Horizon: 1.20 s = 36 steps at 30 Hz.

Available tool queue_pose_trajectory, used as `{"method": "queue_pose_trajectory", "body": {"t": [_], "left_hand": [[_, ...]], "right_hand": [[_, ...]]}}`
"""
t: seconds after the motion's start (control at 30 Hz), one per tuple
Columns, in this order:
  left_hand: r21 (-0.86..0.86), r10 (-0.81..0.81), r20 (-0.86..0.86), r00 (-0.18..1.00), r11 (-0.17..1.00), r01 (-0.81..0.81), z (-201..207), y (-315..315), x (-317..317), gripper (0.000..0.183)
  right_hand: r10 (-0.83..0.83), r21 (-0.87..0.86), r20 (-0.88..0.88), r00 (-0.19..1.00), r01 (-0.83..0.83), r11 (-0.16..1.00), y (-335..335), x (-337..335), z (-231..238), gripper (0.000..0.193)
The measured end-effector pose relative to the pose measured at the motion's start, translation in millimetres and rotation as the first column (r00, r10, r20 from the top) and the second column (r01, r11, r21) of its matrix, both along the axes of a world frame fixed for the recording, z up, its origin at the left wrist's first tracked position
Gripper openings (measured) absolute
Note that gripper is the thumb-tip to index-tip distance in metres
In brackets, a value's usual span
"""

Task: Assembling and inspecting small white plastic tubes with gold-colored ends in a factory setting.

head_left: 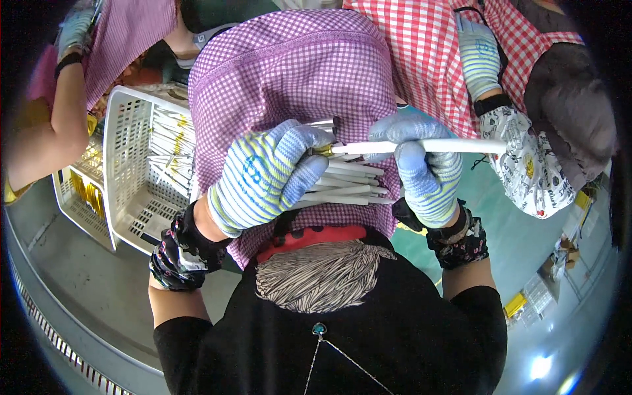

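White tube [464,146] runs level above the checked purple apron [289,72]. The left hand [266,174] has its grip on the gold-coloured end [322,151]; the right hand [426,168] pinches the middle, with loose tubes [345,187] below.

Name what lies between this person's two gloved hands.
In the head view, a white stick runs from left hand to right hand and beyond; similar sticks lie beneath.
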State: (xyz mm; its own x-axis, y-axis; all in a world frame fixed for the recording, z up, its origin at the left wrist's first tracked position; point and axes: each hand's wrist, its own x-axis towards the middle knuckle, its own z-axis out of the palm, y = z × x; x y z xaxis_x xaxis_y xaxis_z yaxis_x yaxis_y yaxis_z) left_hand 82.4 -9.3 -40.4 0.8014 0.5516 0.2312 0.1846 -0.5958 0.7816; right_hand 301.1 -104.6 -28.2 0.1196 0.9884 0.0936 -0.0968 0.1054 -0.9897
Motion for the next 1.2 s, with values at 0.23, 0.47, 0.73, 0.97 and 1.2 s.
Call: {"method": "queue_pose_trajectory", "body": {"t": [0.23,0.47,0.73,0.97,1.2], "left_hand": [[-0.083,0.009,0.009,1.0,0.997,-0.008,14,3,-4,0.019],[-0.018,0.056,0.021,0.998,0.998,-0.056,27,18,-11,0.023],[-0.016,-0.056,-0.177,0.983,0.998,0.054,45,36,-25,0.022],[-0.37,-0.208,-0.22,0.953,0.922,0.116,47,50,-19,0.03],[-0.521,-0.307,-0.031,0.951,0.817,0.247,42,46,-44,0.035]], "right_hand": [[-0.104,-0.048,-0.247,0.963,0.095,0.994,3,-18,7,0.021],[-0.035,-0.205,-0.284,0.958,-0.025,0.978,14,-15,14,0.032],[0.16,0.001,0.615,0.772,-0.203,0.979,26,36,45,0.029],[0.074,-0.013,0.992,0.104,-0.493,0.87,29,44,42,0.045],[-0.02,0.1,0.987,0.159,-0.512,0.853,21,35,48,0.041]]}}
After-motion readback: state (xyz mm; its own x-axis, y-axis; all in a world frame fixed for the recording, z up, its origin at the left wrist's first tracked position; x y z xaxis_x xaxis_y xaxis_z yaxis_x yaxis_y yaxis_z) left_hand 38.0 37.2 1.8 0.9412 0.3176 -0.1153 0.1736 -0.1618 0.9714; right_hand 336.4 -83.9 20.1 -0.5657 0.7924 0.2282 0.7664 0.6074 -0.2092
